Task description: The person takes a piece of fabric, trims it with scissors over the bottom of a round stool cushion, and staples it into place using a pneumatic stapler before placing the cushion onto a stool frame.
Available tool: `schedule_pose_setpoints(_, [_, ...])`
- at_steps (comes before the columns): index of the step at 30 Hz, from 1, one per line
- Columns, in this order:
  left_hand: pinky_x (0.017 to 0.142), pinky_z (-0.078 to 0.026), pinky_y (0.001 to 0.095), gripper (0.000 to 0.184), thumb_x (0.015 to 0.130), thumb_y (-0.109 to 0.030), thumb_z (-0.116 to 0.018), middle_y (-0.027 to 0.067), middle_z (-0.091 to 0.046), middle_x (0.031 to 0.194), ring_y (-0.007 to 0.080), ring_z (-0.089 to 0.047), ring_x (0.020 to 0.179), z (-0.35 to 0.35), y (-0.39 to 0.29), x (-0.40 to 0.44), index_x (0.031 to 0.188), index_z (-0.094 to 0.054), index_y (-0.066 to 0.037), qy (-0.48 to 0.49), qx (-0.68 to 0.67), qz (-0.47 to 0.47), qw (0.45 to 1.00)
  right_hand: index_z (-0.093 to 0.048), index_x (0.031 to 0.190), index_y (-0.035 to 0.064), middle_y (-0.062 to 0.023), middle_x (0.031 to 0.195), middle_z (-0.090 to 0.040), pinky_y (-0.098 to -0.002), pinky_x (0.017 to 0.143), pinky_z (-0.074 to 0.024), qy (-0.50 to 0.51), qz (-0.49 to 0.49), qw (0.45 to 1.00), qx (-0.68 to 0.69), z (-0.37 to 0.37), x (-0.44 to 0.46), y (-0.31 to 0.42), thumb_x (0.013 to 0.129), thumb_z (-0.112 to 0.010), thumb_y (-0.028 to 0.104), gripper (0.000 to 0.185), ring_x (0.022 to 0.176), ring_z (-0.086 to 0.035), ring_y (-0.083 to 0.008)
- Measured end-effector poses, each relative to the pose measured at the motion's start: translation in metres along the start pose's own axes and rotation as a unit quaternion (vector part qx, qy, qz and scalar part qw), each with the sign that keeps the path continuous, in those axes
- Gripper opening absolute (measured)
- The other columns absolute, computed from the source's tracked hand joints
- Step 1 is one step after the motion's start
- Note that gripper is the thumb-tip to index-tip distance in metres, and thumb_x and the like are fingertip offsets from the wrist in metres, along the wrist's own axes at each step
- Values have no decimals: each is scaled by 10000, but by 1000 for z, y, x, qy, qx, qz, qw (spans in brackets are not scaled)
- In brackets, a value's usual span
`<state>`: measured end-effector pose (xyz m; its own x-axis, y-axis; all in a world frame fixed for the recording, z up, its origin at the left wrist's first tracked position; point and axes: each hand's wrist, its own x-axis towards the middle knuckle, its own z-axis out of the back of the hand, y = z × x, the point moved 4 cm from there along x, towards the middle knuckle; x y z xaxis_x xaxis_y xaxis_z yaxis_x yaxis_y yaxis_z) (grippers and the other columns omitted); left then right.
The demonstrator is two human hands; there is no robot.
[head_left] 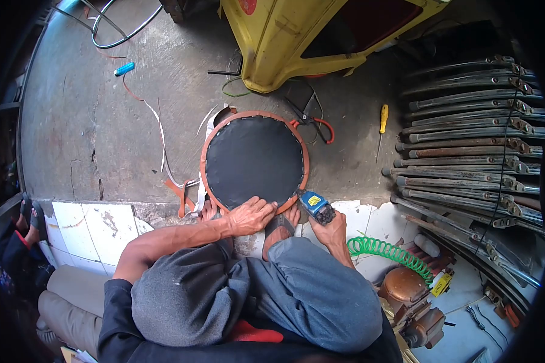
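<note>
A round stool seat lies with its black underside up, an orange-brown cover folded over its rim and a line of staples along the edge. My left hand rests on the near edge of the seat, its fingers bent and pressed on the rim; whether they pinch the cover is hard to see. In my right hand is a blue pneumatic staple gun, its nose at the lower right rim. My fingers are wrapped round its handle. Both feet are close to the seat's near side.
Scissors with red-orange handles and a yellow screwdriver lie on the floor. A green coiled hose runs toward a compressor. Metal tube frames are stacked at right. A yellow stand is ahead; a blue lighter lies left.
</note>
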<state>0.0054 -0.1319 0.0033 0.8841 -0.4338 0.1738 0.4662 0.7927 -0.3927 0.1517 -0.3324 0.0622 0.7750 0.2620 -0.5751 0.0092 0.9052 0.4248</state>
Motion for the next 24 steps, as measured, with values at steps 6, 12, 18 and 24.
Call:
schedule_pose_setpoints(6, [801,-439,333,533,887,-129,-601,111,-575,1019,227,-556,954,4,-2,-3,1344,-550,140,6,-63,33,997,-724,966,2,-224,791,-726,-461,697,-572,-9,47,999,3,-12,-11,-4,721,-818,243,357,797,-733,-419])
schedule_pose_setpoints(12, [816,-428,353,441,894,-123,-593,100,-577,1004,220,-549,962,-6,-8,1,1255,-624,128,14,-74,4,997,-730,970,25,-223,750,-709,-475,663,-581,64,127,989,31,-38,-27,-5,734,-843,294,375,757,-728,-423])
schedule_pose_setpoints(18, [820,-432,353,419,884,-111,-603,107,-590,1026,225,-555,975,-9,-8,0,1222,-640,134,0,-66,18,998,-742,984,16,-238,771,-720,-487,709,-587,74,91,993,16,-40,-33,5,782,-815,350,398,788,-742,-417])
schedule_pose_setpoints(24, [805,-453,364,380,869,-113,-637,110,-591,1005,243,-567,942,-10,-4,0,1192,-670,84,-28,-78,25,996,-715,934,-28,-183,833,-746,-413,742,-581,83,3,995,-48,-40,-33,8,739,-850,240,358,813,-762,-311])
